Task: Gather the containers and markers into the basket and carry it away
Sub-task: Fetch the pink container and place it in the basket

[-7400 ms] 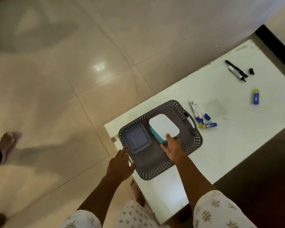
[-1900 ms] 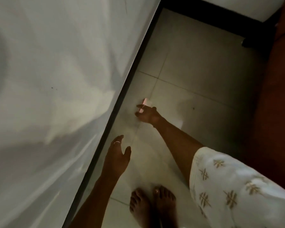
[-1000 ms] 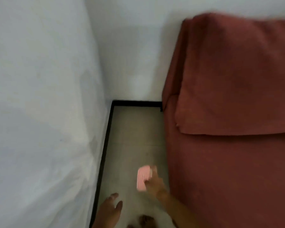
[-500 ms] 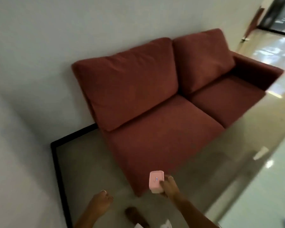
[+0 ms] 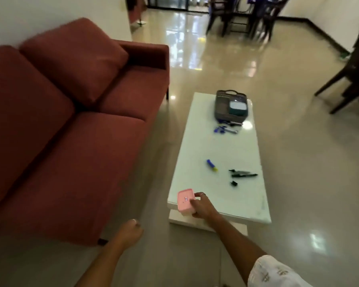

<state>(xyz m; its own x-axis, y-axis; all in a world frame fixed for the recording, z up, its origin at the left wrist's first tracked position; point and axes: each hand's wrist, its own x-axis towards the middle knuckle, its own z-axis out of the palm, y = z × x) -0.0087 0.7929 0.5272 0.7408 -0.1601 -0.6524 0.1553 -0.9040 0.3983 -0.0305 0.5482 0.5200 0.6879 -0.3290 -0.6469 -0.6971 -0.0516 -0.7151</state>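
A basket (image 5: pixel 222 104) sits at the table's (image 5: pixel 197 146) far end, a container (image 5: pixel 237 106) inside; markers (image 5: pixel 226 129) lie just before it, more markers (image 5: pixel 241 174) toward the near right edge. A sofa (image 5: pixel 71 121) stands left.

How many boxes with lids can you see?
2 for sure. The pink box is gripped in the right hand, over the near end of the white table. The teal box sits in the grey basket; another may be hidden there.

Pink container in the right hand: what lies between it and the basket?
Head view: loose markers on the white table: blue-yellow one, black ones, blue ones.
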